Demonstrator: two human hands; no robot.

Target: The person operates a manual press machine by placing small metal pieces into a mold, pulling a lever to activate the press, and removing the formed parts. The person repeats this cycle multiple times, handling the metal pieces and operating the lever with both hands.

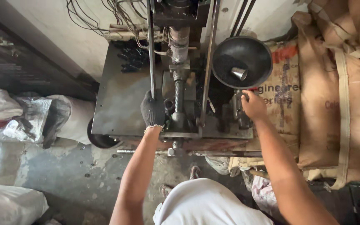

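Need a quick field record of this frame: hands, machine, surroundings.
left hand: gloved, gripping the vertical rod
right hand: bare, on a part of the machine just below the funnel
funnel: black, a small metal cup inside
machine centre: upright screw shaft
behind: tangled wires on the wall
right side: brown sacks, stacked
left side: white bags on the floor

Brown printed sacks (338, 91) are stacked right of the machine; white bags (9, 112) lie crumpled at left.
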